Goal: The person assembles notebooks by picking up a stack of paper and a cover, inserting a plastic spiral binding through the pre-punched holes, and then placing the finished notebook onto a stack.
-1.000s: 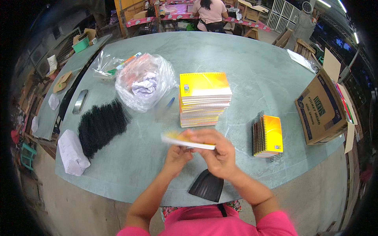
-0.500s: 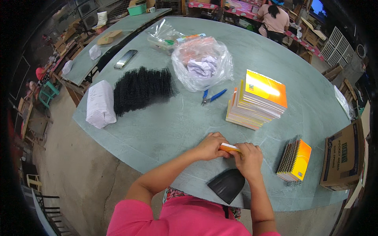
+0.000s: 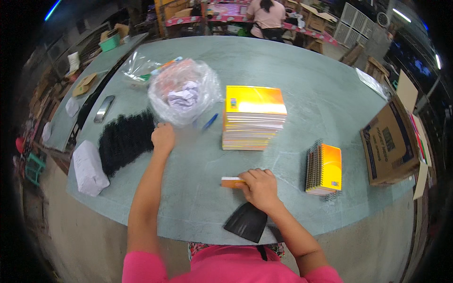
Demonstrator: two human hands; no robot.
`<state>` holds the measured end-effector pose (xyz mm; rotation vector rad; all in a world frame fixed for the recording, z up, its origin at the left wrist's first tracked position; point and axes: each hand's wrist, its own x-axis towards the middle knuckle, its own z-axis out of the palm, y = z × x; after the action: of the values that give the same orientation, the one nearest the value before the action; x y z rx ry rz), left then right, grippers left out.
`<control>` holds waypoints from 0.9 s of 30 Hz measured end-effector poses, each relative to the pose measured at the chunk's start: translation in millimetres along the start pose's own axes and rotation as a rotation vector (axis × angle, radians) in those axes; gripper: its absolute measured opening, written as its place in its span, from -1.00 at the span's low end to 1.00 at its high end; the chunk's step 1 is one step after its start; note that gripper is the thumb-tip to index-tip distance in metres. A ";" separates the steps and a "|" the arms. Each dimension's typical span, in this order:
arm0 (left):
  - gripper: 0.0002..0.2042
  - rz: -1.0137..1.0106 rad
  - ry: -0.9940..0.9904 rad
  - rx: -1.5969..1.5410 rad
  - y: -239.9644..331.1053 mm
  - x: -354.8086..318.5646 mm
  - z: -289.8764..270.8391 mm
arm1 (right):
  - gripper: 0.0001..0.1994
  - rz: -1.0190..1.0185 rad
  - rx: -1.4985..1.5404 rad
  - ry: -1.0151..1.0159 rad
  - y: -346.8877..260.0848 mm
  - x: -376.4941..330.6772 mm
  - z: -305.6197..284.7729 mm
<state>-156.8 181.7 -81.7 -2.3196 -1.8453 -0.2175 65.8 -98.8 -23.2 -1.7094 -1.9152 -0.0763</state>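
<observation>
My right hand [image 3: 260, 187] grips a small orange notepad [image 3: 228, 182], its edge facing up, above the near part of the table. Stretched out to the left, my left hand [image 3: 163, 137] is at the right end of a heap of black spiral binding coils [image 3: 125, 141]. Its fingers are curled, and whatever they pinch is hidden. Below my right hand lies a black curved piece [image 3: 247, 221]. A tall stack of yellow-orange notepads [image 3: 255, 118] stands ahead. To the right are several spiral-bound notepads [image 3: 331, 165] in a pile.
A white wrapped bundle [image 3: 89, 167] lies left of the coils, a phone [image 3: 104, 109] beyond them. Behind my left hand sit a clear plastic bag [image 3: 184, 92] and a blue-handled tool [image 3: 210, 121]. An open carton [image 3: 391, 141] stands at the right edge. A person [image 3: 266, 19] is across the table.
My left hand has let go of the notepad and moved left and away to the coils. My right hand keeps the notepad. The view has turned right.
</observation>
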 end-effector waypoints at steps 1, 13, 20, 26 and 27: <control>-0.75 0.013 -0.018 -0.055 3.6 -1.3 -3.4 | -0.85 -0.002 0.001 0.001 1.1 -1.9 -0.4; -0.83 0.078 0.577 -1.121 1.0 -87.6 -154.3 | -0.84 0.093 -0.027 -0.052 11.6 11.8 -1.7; -0.71 0.065 0.017 -1.595 68.2 -134.8 -136.1 | -0.78 0.109 0.013 -0.057 11.2 17.8 -4.0; -0.86 0.358 -0.347 -1.294 85.6 -144.7 -100.9 | -0.84 0.130 0.053 -0.035 12.5 21.5 -0.9; -0.86 0.366 -0.352 -1.301 86.4 -144.8 -100.4 | -0.84 0.132 0.056 -0.037 12.3 24.0 -1.3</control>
<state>-105.8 2.8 -19.0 -3.6383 -1.4929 -1.3663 77.1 -75.5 -15.6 -1.8056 -1.8080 0.0587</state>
